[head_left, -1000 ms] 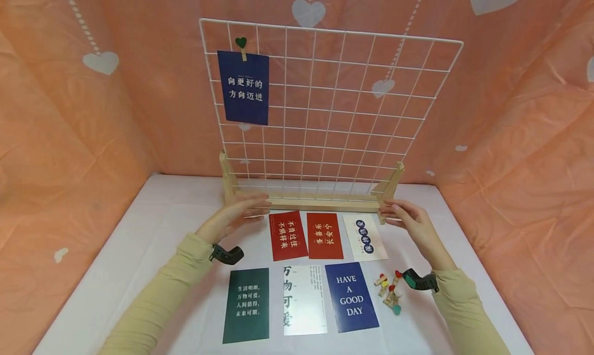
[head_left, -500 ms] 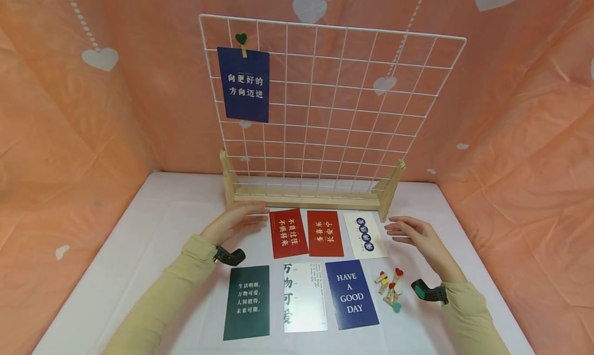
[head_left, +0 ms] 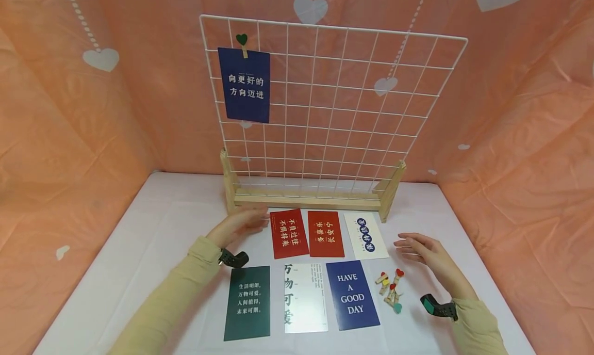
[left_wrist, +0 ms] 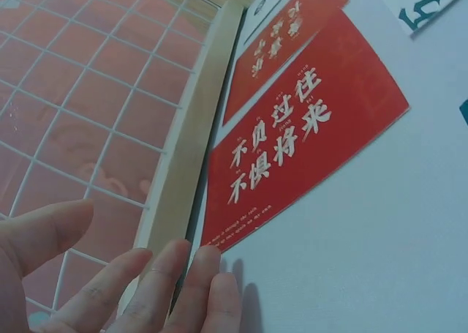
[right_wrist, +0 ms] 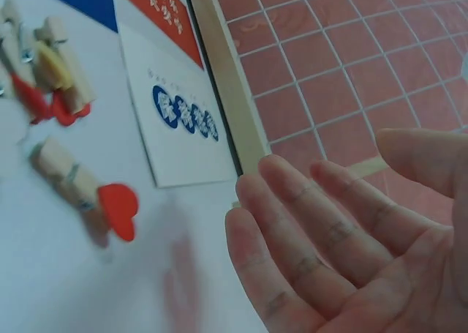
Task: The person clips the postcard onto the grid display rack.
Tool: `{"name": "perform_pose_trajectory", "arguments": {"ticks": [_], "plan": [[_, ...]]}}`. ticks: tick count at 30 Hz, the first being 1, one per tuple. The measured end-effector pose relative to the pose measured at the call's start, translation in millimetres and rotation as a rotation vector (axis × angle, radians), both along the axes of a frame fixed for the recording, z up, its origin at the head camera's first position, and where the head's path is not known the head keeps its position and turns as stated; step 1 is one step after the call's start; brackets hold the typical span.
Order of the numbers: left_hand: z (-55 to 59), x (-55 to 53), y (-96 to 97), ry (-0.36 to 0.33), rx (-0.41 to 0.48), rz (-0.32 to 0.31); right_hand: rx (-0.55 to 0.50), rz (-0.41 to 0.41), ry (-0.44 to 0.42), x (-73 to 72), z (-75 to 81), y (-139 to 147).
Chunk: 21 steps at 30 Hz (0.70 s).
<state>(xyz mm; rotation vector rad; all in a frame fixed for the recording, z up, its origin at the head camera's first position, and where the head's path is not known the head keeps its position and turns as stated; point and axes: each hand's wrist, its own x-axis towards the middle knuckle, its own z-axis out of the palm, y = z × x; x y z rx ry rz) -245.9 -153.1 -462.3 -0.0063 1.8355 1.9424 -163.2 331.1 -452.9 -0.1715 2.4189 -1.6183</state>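
My left hand (head_left: 238, 226) hovers beside the left red card (head_left: 290, 234), near the foot of the rack, its fingers extended and holding nothing. Over the table to the right of the white card (head_left: 365, 235), my right hand (head_left: 429, 254) also holds nothing, fingers loosely extended. Several small wooden clothespins (right_wrist: 69, 179) with heart tops lie in a pile in front of it. A dark blue card (head_left: 246, 105) hangs at the upper left of the white wire grid (head_left: 341, 97), held by a clothespin with a green heart (head_left: 242, 39).
A second red card (head_left: 326, 235) lies between the left red card and the white one. The front row has a green card (head_left: 247, 303), a white lettered card (head_left: 305, 308) and a blue card (head_left: 352, 295). Wooden feet (head_left: 392, 192) support the grid.
My right hand has moved away from the rack's right foot, to the right and towards me. My left hand has shifted only slightly. The cards and clothespins stay in place.
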Motion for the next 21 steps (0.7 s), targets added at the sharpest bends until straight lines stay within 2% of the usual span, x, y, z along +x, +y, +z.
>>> {"name": "perform_pose_trajectory", "arguments": {"ticks": [4,13,21], "plan": [[-2.5,-3.4,3.0,-0.044,-0.026,0.048,0.016,-0.026,-0.037,6.2,-4.6,3],[-8.9,-8.9,4.8,-0.072,-0.048,0.087,-0.043,-0.035,-0.116,13.6,-14.9,5],[-12.2,-9.7,6.4,-0.044,-0.032,0.084,-0.093,-0.012,-0.129,16.2,-20.5,6]]}}
